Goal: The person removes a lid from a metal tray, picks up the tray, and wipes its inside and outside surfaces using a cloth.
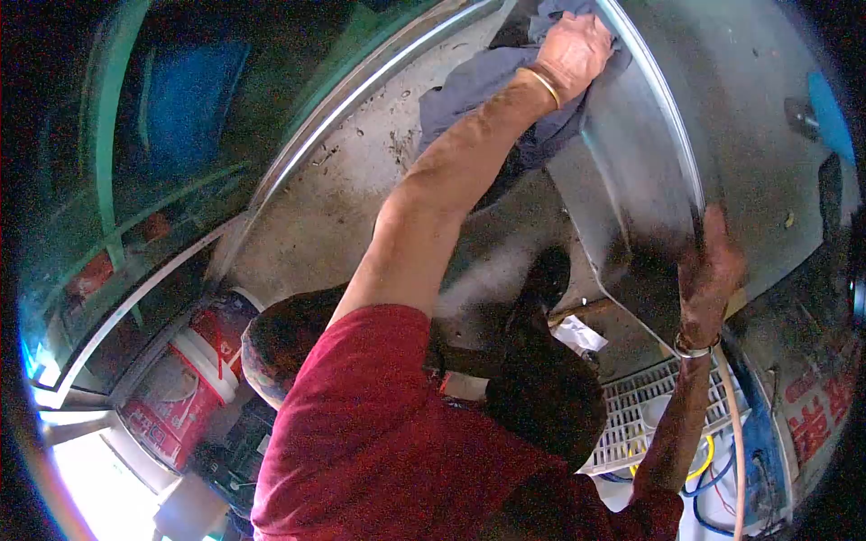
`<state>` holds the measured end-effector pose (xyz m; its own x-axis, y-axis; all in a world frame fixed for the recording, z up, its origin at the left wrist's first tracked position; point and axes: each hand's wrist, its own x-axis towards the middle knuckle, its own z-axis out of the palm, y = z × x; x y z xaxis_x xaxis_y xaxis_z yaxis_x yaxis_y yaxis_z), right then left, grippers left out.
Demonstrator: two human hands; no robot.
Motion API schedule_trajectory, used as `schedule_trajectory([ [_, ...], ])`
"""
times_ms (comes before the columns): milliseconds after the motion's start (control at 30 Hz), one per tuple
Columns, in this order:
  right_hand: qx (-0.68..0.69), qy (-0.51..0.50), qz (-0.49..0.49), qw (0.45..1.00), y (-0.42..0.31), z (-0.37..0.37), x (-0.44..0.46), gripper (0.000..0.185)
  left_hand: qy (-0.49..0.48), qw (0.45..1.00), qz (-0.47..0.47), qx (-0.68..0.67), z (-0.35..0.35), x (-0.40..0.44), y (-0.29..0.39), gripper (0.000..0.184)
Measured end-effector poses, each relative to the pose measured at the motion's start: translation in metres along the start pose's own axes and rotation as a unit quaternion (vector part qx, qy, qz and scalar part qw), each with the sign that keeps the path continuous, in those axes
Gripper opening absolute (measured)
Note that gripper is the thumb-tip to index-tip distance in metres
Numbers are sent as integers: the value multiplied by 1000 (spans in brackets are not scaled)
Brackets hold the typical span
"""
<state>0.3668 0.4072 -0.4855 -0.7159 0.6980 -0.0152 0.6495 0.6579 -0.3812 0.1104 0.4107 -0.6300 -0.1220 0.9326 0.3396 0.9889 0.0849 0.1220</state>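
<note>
My left hand (577, 50) reaches far forward, with fingers closed on a dark grey cloth (469, 81). It lies against the far end of a grey metal sheet panel (631, 153) with a bright, shiny top edge. The cloth hangs down on the near side of the panel. At the right, my right hand (713, 266) grips the panel's near end at that edge. Shadow and some blur hide part of its fingers. A thin bangle circles each wrist.
Red-and-white buckets (194, 379) stand at the left beside a glass pane in a metal frame (144, 279). A white grille (631, 410) with yellow and blue cables lies at the lower right. A crumpled white paper (579, 335) is on the floor.
</note>
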Motion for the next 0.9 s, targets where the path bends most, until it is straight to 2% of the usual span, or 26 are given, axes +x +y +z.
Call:
schedule_trajectory([
  [67, -29, 24, -72, 997, 6, 1, 2, 39, -16, 1000, 5, 11, 15, 2, -8, 15],
  [100, -27, 24, -78, 996, 11, 3, 0, 39, -37, 999, 5, 18, 16, 2, -9, 16],
  [133, 0, 7, -32, 999, 19, 6, -4, 39, 33, 995, -85, -37, 15, 0, -2, 18],
  [167, 14, -1, -16, 1000, 24, 9, -5, 38, 6, 996, -79, -42, 12, 2, -3, 19],
  [200, 27, -10, 1, 1000, 28, 12, -7, 38, 8, 993, -112, -40, 11, 1, 1, 20],
  [233, 31, 5, 2, 1000, 30, 14, -7, 18, 13, 989, -145, -39, 13, -1, 4, 21],
  [267, 34, 13, -2, 999, 29, 13, -7, 11, 22, 984, -166, -65, 21, -8, 4, 21],
  [300, 37, 21, -6, 999, 27, 12, -8, 10, 28, 981, -186, -47, 32, -20, 6, 20],
  [367, 99, 29, -28, 994, 20, 10, -9, 10, -48, 939, -327, -99, 68, -43, 4, 22],
  [400, 101, 27, -35, 994, 17, 12, -6, 10, -44, 937, -332, -96, 74, -48, -4, 22],
  [467, -6, 89, -63, 994, 14, 17, -9, 11, -171, 906, -368, -123, 84, -61, -8, 23],
  [500, -8, 78, -60, 995, 13, 13, -9, 11, -179, 902, -372, -129, 84, -62, -7, 23],
  [533, 190, 43, 199, 960, 11, 4, -1, 17, -205, 886, -379, -171, 72, -54, -12, 23],
  [567, 286, 13, 319, 904, 13, 4, 2, 21, -228, 869, -384, -212, 66, -51, -16, 23],
  [600, 364, 4, 438, 822, 14, 3, 5, 25, -146, 898, -359, -209, 68, -54, -12, 21],
  [633, 310, -4, 345, 886, 24, 5, 6, 20, -88, 985, -139, -46, 68, -60, -9, 20],
  [700, 249, -14, 244, 937, 42, 9, 5, 17, 73, 985, -131, -86, 34, -43, 9, 9],
  [733, 192, 2, 154, 969, 50, 10, 1, 20, 81, 973, -111, -188, 19, -32, 13, 6],
  [767, 161, 9, 107, 981, 52, 11, 0, 22, 147, 969, -42, -195, 9, -21, 16, 10],
  [800, 129, 19, 61, 990, 53, 12, -1, 24, 143, 977, -28, -155, 5, -4, 16, 11],
  [867, 288, 44, 204, 935, 47, 18, 0, 29, 140, 984, -15, -113, 12, 12, 13, 13],
  [900, 289, 45, 203, 934, 47, 18, 0, 29, 111, 986, -49, -114, 21, 9, 10, 13],
])
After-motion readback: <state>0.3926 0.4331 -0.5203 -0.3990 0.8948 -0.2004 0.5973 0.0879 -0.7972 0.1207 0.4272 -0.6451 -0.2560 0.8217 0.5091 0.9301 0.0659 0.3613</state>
